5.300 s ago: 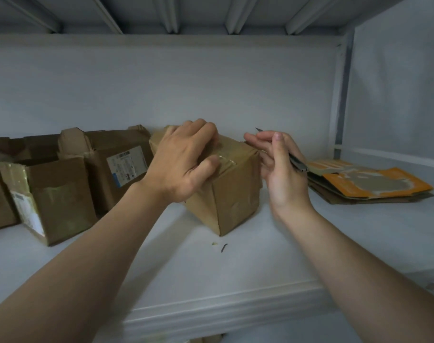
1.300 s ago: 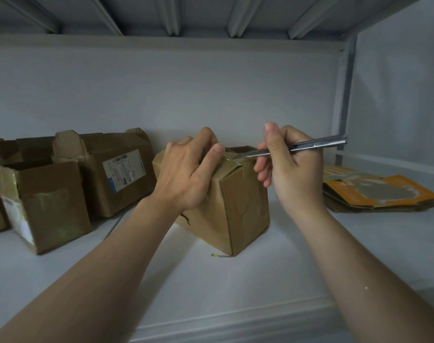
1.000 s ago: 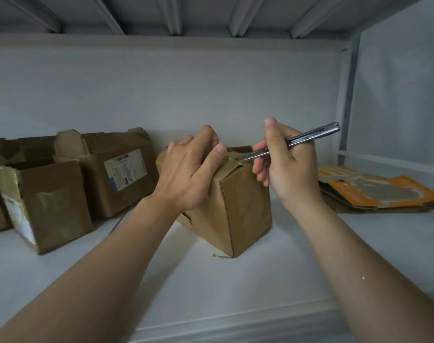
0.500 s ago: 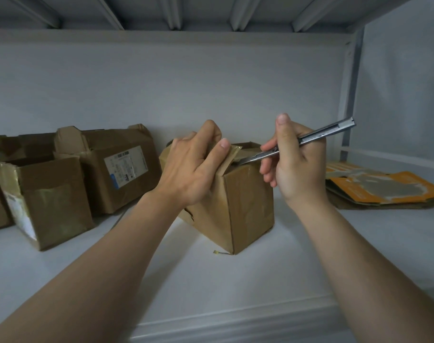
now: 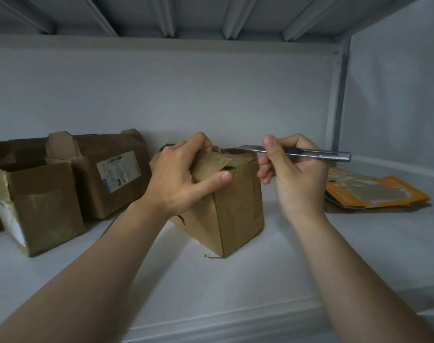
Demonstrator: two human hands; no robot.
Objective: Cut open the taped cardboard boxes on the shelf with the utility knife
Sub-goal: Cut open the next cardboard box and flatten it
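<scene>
A small brown cardboard box (image 5: 238, 206) stands at the middle of the white shelf (image 5: 235, 288), one corner towards me. My left hand (image 5: 183, 179) grips its top, fingers curled over a lifted flap, thumb stretched across the near corner. My right hand (image 5: 292, 174) holds a slim metal utility knife (image 5: 307, 152) level above the box's right edge. The blade tip points left, just clear of the cardboard. The inside of the box is hidden.
Several more brown boxes stand at the left, among them a labelled one (image 5: 112, 174) and a nearer one (image 5: 37, 206) with worn tape. Flattened orange and brown cardboard (image 5: 374, 194) lies at the right by the shelf post (image 5: 335, 100). Another shelf runs close overhead.
The knife came out of the top seam and now sits level above the box. My left hand has pulled the top flap up and back.
</scene>
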